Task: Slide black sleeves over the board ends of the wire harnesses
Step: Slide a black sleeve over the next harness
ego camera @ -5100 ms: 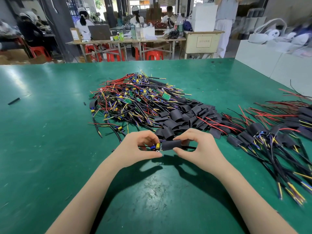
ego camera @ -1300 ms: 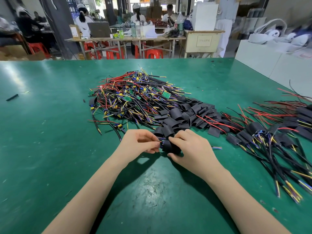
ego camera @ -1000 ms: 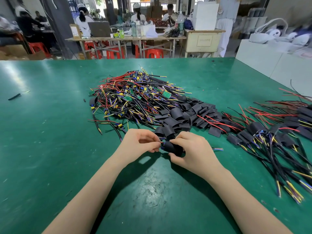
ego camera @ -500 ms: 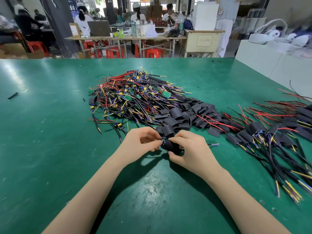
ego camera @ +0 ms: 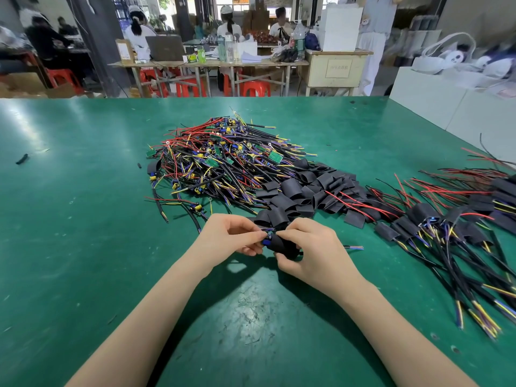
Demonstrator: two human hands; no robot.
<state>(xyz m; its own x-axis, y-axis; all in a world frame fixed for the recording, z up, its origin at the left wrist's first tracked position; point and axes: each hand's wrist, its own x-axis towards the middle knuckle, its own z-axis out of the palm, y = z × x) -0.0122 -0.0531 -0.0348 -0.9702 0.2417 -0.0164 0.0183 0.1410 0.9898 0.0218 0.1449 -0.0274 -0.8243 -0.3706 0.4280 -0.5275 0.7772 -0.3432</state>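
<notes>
My left hand [ego camera: 226,236] pinches the board end of a wire harness [ego camera: 266,236], where a blue part shows at the fingertips. My right hand [ego camera: 310,254] is closed around a black sleeve [ego camera: 282,245] that sits over that end. The harness's loose wire tips [ego camera: 354,248] stick out to the right of my right hand. Behind the hands lies a heap of bare harnesses [ego camera: 220,160] with green boards, and a pile of loose black sleeves [ego camera: 304,188]. Sleeved harnesses [ego camera: 446,227] lie at the right.
The green table [ego camera: 69,219] carries a short black scrap [ego camera: 22,159] at the far left. White boxes [ego camera: 446,99] stand off the table's right edge. Seated people, tables and red stools fill the room behind.
Both hands have stayed together at the same spot, with the fingers shifting on the sleeve and harness end. A blue part now shows at the sleeve's left mouth.
</notes>
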